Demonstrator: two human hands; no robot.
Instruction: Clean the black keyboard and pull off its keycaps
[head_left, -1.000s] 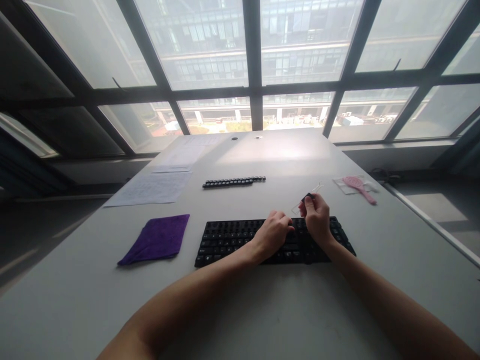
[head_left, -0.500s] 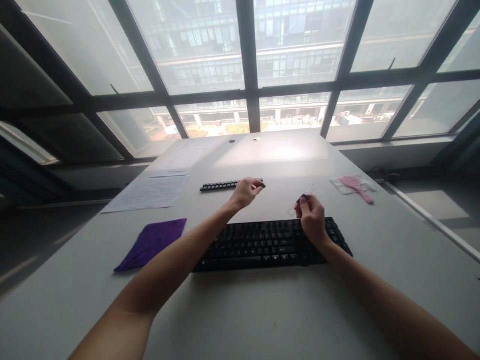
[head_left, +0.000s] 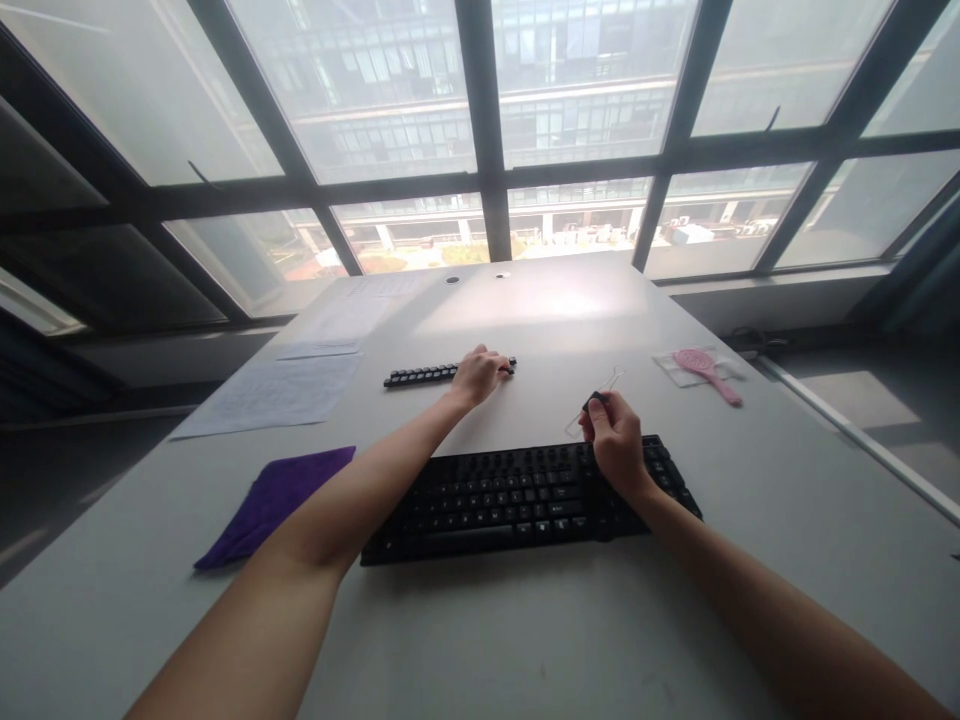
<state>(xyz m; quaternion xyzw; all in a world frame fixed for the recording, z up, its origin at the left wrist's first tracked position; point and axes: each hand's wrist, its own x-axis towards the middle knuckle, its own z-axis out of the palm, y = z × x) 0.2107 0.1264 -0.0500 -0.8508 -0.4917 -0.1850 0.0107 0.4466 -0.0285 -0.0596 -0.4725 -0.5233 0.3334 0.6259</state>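
Observation:
A black keyboard (head_left: 495, 505) lies across the near part of the desk, its top row of keys looking darker and partly bare. Beyond it is a double row of loose black keycaps (head_left: 424, 375). Over the right end of that row is my left hand (head_left: 478, 376), fingers pinched on a small black keycap (head_left: 510, 370) that they partly cover. My right hand (head_left: 616, 435), above the keyboard's right part, grips the black handle of a wire keycap puller (head_left: 595, 401). Its thin wire loops stick out on both sides.
A folded purple cloth (head_left: 274, 505) lies left of the keyboard. Printed papers (head_left: 270, 393) spread at the left edge of the white desk (head_left: 465, 640). A pink hairbrush (head_left: 705, 370) rests on a clear bag at right. Windows stand behind.
My left hand has lowered the keycap onto or close to the right end of the row. My right hand keeps its grip on the puller. The view has shifted slightly.

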